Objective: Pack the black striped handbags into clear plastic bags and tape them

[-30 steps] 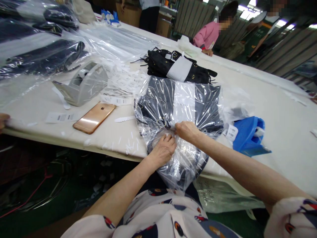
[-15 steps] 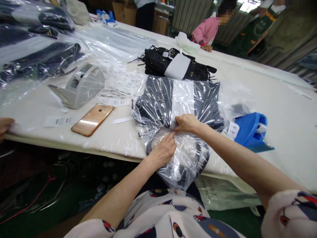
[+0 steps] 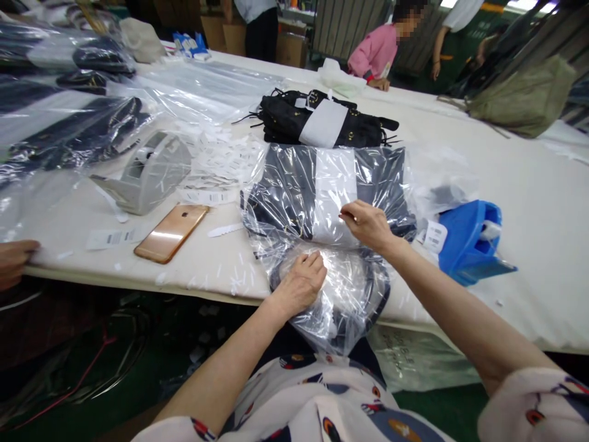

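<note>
In front of me lies a black bag-like article [image 3: 294, 175] with a white band [image 3: 335, 178] across its middle. It is inside a clear plastic bag [image 3: 343, 307], whose lower part hangs over the table edge. My left hand [image 3: 302, 282] rests on the lower plastic, its fingers bent together against it. My right hand [image 3: 368, 224] is raised over the white band with thumb and fingers pinched; anything between them is too small to make out. A blue tape dispenser [image 3: 464, 245] stands to the right, beside a white label [image 3: 435, 236].
Behind lies a black strapped bundle [image 3: 280, 120] with a white wrap. To the left are a gold phone [image 3: 172, 233], a grey tape dispenser [image 3: 145, 178], scattered labels [image 3: 221, 153] and plastic-wrapped dark goods [image 3: 69, 123]. Another person's hand [image 3: 16, 261] touches the left table edge [image 3: 138, 288].
My right hand has lifted from the plastic beside my left fingers and moved up and right, over the white band. My left hand stays on the plastic. The view has shifted slightly.
</note>
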`<control>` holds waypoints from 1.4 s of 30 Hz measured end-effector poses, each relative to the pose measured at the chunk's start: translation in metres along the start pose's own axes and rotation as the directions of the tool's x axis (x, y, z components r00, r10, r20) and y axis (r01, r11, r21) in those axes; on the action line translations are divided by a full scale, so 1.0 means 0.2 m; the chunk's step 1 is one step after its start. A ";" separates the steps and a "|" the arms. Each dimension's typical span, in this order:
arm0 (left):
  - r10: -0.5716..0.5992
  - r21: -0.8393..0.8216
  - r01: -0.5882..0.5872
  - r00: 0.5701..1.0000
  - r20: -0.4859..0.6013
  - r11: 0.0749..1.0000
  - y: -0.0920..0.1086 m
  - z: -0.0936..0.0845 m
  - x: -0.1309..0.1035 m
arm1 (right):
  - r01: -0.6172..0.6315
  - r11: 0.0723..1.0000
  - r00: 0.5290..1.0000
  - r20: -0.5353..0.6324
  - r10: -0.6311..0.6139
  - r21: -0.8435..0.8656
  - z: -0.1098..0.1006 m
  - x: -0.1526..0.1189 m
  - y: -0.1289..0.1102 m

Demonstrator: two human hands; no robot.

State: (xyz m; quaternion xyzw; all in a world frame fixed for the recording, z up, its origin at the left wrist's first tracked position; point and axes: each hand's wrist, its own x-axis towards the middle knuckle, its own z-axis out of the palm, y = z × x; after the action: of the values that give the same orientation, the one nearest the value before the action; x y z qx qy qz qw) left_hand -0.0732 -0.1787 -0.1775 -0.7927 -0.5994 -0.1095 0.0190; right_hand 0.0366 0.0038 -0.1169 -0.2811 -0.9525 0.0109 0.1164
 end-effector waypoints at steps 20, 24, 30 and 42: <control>-0.164 -0.293 0.114 0.974 -0.153 0.949 -0.02 -0.06 0.02 | 0.149 0.970 0.971 0.157 -0.180 0.191 0.16 -0.42 -0.20; -0.101 -0.189 0.067 0.979 -0.176 0.980 0.09 -0.14 -0.13 | 0.127 0.972 0.977 0.144 -0.157 0.200 0.17 -0.41 -0.20; -0.034 -0.132 0.016 0.990 -0.134 0.991 0.21 -0.04 -0.30 | 0.082 0.947 0.996 -0.002 -0.086 0.309 0.11 -0.51 -0.23; -0.030 -0.121 0.001 0.969 -0.246 0.993 0.21 0.03 -0.30 | -0.014 0.959 0.940 -0.323 0.110 0.285 0.09 -0.89 -0.49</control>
State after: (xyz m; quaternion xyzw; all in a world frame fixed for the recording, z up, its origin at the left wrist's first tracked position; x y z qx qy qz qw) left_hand -0.0475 -0.2464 -0.1912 -0.7678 -0.5909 -0.2433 0.0451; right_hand 0.1245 -0.1735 -0.1639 -0.2900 -0.8983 0.1003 0.3146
